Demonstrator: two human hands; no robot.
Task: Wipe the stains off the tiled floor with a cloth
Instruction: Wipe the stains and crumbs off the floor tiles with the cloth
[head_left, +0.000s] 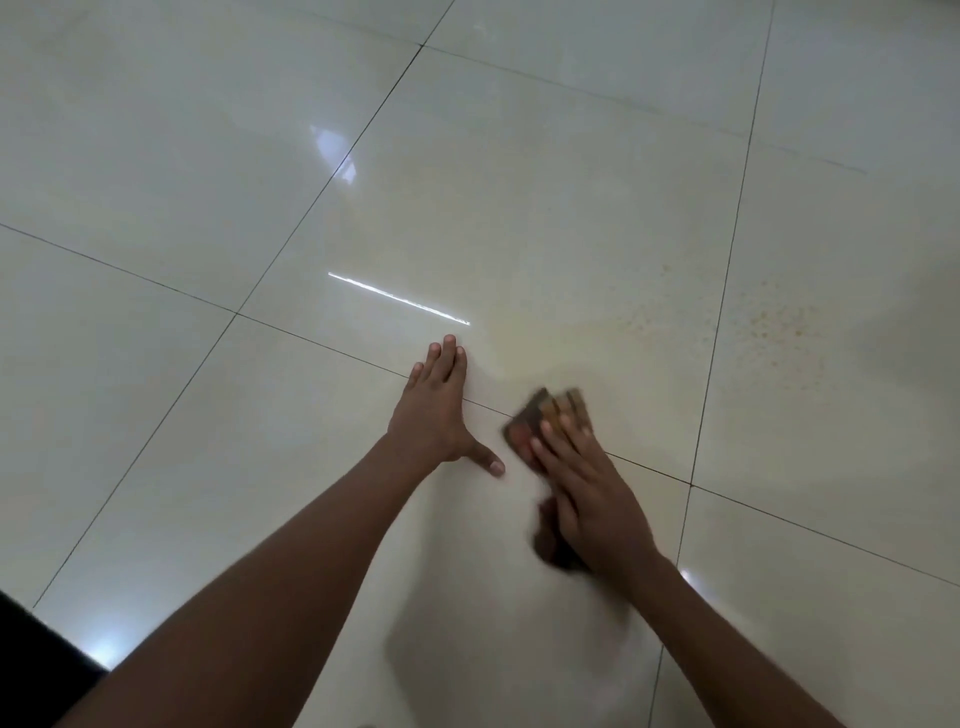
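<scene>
Cloth (540, 415) lies flat on the tiled floor (519, 208), under my right hand (592, 499). It is dark brown and folded, with some orange-brown on top. My right fingers (563, 444) are stretched out straight and press down on the near part of the cloth. They do not curl around it. The far end of the cloth sticks out past my fingertips. A dark bit also shows under the heel of my right hand, but it is blurry and I cannot tell if it is cloth or shadow. My right hand and the cloth both look blurry.

The cloth sits right on a thin dark line between two tiles.

My left hand (441, 410) is flat on the floor just beside the cloth, to its left. Its fingers are spread open and hold nothing. My left thumb points toward the cloth and is near it but does not touch it.

Stains (774, 317) show as lots of small brown dots on the floor, farther away and to the right of the cloth. A pale yellow smear (524, 338) sits on the tile just past the cloth.

A bright white streak of light (400, 299) shines on the glossy tile beyond my left hand.
</scene>
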